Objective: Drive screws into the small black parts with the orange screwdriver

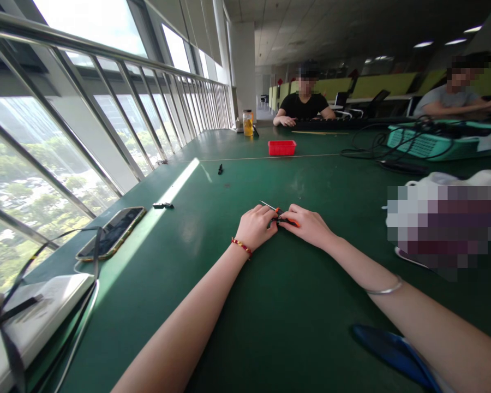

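My left hand [256, 225] and my right hand [306, 224] rest together on the green table [245, 305], fingers curled. Between them they pinch a small tool with an orange handle and a thin metal shaft [284, 218]; the shaft tip sticks out up-left past my left fingers. A small dark part sits where the fingertips meet, too small to name. My left wrist wears a red and yellow cord, my right forearm a thin silver bangle.
A phone [112, 232] lies at the left, with a white device and cables near the corner. Small black parts [162, 205] [220, 170] and a red tray [282, 147] lie further off. Two people sit at the far end. A railing and windows run along the left.
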`<state>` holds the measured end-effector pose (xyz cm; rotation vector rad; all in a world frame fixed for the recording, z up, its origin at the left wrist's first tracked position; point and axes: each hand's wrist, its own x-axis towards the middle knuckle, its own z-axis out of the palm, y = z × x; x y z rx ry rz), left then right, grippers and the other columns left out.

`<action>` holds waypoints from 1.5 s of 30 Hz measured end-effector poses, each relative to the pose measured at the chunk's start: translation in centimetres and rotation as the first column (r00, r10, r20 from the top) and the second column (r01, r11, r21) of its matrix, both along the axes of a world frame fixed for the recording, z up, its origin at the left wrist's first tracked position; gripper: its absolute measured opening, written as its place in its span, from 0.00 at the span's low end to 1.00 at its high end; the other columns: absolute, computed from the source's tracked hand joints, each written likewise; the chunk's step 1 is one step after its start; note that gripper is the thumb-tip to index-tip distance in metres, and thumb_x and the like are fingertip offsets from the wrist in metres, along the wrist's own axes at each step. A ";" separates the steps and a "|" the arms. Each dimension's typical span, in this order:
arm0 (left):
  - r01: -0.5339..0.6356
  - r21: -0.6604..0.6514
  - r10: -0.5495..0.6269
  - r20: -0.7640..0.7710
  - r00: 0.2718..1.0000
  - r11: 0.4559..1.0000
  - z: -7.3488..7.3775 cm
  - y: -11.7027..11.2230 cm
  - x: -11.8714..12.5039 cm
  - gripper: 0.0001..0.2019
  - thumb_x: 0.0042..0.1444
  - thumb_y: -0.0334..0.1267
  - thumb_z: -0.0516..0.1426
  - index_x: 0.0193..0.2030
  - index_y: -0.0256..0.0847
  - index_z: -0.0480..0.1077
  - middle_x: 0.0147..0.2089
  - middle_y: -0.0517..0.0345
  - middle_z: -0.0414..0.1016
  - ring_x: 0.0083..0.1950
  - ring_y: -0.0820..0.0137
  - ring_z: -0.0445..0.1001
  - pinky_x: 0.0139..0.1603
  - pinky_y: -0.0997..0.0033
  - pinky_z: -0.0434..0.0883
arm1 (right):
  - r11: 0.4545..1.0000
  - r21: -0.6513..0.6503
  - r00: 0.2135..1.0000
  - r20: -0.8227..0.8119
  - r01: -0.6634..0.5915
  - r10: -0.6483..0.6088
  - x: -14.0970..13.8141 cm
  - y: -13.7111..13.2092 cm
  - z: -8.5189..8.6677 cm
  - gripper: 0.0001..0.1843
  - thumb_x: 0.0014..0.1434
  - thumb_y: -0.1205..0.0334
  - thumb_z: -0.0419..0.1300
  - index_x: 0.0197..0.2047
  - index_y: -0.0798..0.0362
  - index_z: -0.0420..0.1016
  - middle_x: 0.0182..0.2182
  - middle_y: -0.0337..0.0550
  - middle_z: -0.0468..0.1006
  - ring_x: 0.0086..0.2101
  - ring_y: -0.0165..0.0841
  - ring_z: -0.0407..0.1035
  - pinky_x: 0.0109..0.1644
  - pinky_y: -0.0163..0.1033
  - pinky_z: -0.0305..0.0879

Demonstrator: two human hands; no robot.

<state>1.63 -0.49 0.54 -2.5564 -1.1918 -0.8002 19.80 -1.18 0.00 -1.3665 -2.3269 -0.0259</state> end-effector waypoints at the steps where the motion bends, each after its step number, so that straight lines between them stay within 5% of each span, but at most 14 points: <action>1: -0.004 0.004 0.004 0.009 1.000 1.000 0.0 0.0 0.0 0.05 0.52 0.32 0.54 0.34 0.41 0.71 0.35 0.59 0.74 0.38 0.70 0.69 0.36 0.72 0.68 | 1.000 0.002 1.000 -0.012 0.007 -0.007 0.0 -0.1 0.0 0.14 0.60 0.52 0.52 0.44 0.47 0.73 0.35 0.39 0.68 0.31 0.28 0.66 0.30 0.33 0.59; 11: 0.030 0.012 -0.030 0.061 0.998 0.999 -0.1 0.2 -0.1 0.06 0.51 0.32 0.55 0.34 0.41 0.73 0.34 0.58 0.74 0.38 0.69 0.69 0.37 0.71 0.69 | 0.995 0.097 0.989 -0.149 -0.003 0.018 0.0 -0.3 0.3 0.10 0.58 0.58 0.55 0.42 0.48 0.74 0.36 0.38 0.69 0.31 0.27 0.67 0.31 0.31 0.60; 19: 0.028 -0.069 -0.008 0.272 0.962 0.997 0.3 0.1 -0.3 0.03 0.50 0.35 0.58 0.31 0.42 0.73 0.34 0.59 0.75 0.38 0.69 0.70 0.40 0.69 0.70 | 0.995 0.102 0.972 -0.233 0.015 0.009 0.0 -0.3 0.3 0.12 0.60 0.56 0.53 0.42 0.49 0.75 0.35 0.40 0.69 0.32 0.28 0.67 0.32 0.32 0.60; 25: 0.199 -0.215 -0.123 0.322 0.939 0.956 -0.2 0.4 -0.6 0.02 0.46 0.34 0.59 0.28 0.43 0.74 0.42 0.61 0.77 0.43 0.69 0.73 0.48 0.67 0.70 | 0.980 0.106 0.926 -0.357 0.166 -0.118 0.9 0.3 0.2 0.14 0.60 0.57 0.51 0.42 0.50 0.75 0.35 0.41 0.71 0.32 0.30 0.68 0.33 0.33 0.60; 36: 0.196 -0.304 -0.128 0.231 0.965 0.932 -0.5 0.6 -0.8 0.03 0.48 0.35 0.59 0.30 0.43 0.75 0.41 0.61 0.78 0.43 0.68 0.74 0.49 0.66 0.71 | 0.982 0.077 0.950 -0.276 0.174 -0.147 1.3 0.6 0.1 0.13 0.57 0.59 0.52 0.40 0.48 0.76 0.33 0.39 0.70 0.30 0.29 0.66 0.29 0.32 0.57; 45: 0.076 -0.091 -0.034 0.390 0.920 0.993 0.1 0.2 -0.7 0.03 0.51 0.34 0.59 0.32 0.42 0.75 0.42 0.58 0.77 0.43 0.68 0.73 0.48 0.65 0.71 | 0.978 -0.067 0.975 -0.088 0.200 -0.205 1.3 0.6 -0.1 0.14 0.58 0.57 0.51 0.42 0.45 0.75 0.36 0.40 0.71 0.32 0.30 0.67 0.30 0.34 0.57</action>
